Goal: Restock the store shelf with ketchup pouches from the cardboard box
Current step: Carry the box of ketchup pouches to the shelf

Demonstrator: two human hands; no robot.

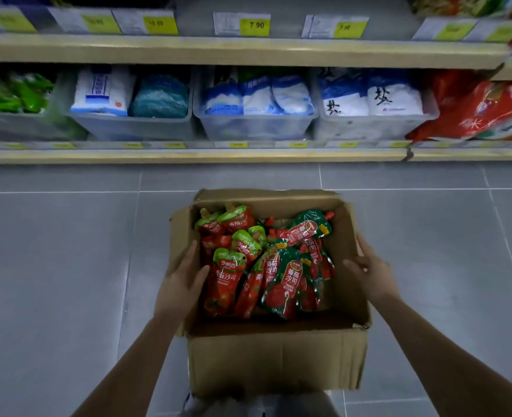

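Both hands' fingers clamp the cardboard box (pixel 275 353) of ketchup pouches (pixel 266 263): left hand (pixel 182 284), right hand (pixel 375 272)

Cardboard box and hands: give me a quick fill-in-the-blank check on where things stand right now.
1. The ketchup pouches lie inside the open ____ box.
2. The left hand and right hand grip opposite ____ of the box.
3. Neither hand holds a ____.
4. The box is over the grey tiled ____.

Missing words: cardboard; sides; pouch; floor
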